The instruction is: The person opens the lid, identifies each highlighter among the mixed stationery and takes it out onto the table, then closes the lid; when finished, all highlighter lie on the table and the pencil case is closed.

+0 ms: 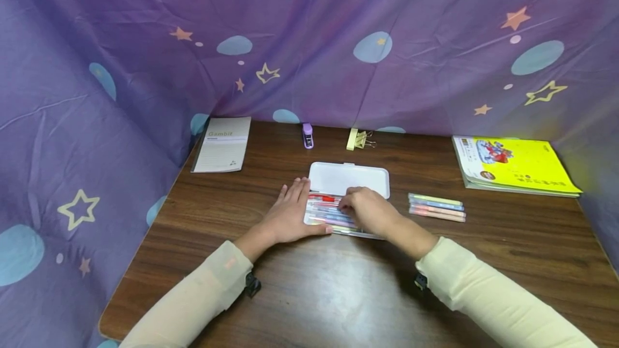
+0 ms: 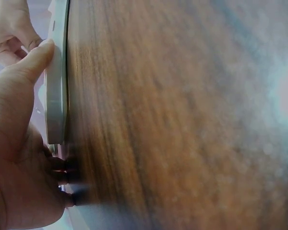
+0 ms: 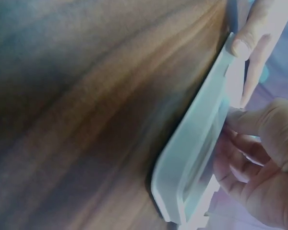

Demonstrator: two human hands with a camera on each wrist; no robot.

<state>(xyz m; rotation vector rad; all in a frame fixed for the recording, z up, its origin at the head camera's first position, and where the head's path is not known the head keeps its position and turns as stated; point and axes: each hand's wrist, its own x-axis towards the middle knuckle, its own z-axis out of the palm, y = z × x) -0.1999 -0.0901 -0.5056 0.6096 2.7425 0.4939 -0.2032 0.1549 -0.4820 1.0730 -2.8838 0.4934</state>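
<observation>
A white pencil case (image 1: 355, 233) stands open on the table, its lid (image 1: 348, 177) folded back; several pens (image 1: 325, 209), one with a red part, lie inside. My left hand (image 1: 288, 215) is spread along the case's left end. Its thumb (image 2: 43, 50) presses the front rim while the other fingers stretch past the far left corner. Over the right half of the case, my right hand (image 1: 369, 209) reaches in with bent fingers. In the right wrist view its thumb and fingertips (image 3: 234, 115) dip behind the rim; cannot tell whether they pinch a pen.
Several highlighter-like pens (image 1: 437, 207) lie side by side right of the case. Along the back are a grey notebook (image 1: 222, 145), a purple stapler (image 1: 307, 136), a pale yellow block (image 1: 352, 139) and binder clips (image 1: 362, 139). Yellow books (image 1: 529, 168) lie far right. A purple curtain (image 1: 309, 26) encloses the table.
</observation>
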